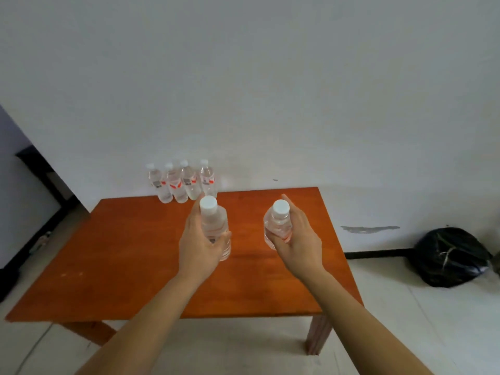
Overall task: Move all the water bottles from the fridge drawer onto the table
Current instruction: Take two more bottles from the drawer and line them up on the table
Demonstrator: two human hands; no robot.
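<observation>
My left hand (198, 244) grips a clear water bottle (215, 226) with a white cap, held upright above the middle of the orange-brown wooden table (121, 266). My right hand (297, 236) grips a second clear water bottle (277, 223), also upright, a little to the right. Several more water bottles (184, 182) with red-and-white labels stand in a tight cluster at the table's far edge, against the wall. The fridge drawer is out of view.
A white wall runs right behind the table. A black plastic bag (451, 258) lies on the pale tiled floor at the right. A dark doorway or frame (40, 180) is at the far left. The table's front right leg (319, 334) stands near me.
</observation>
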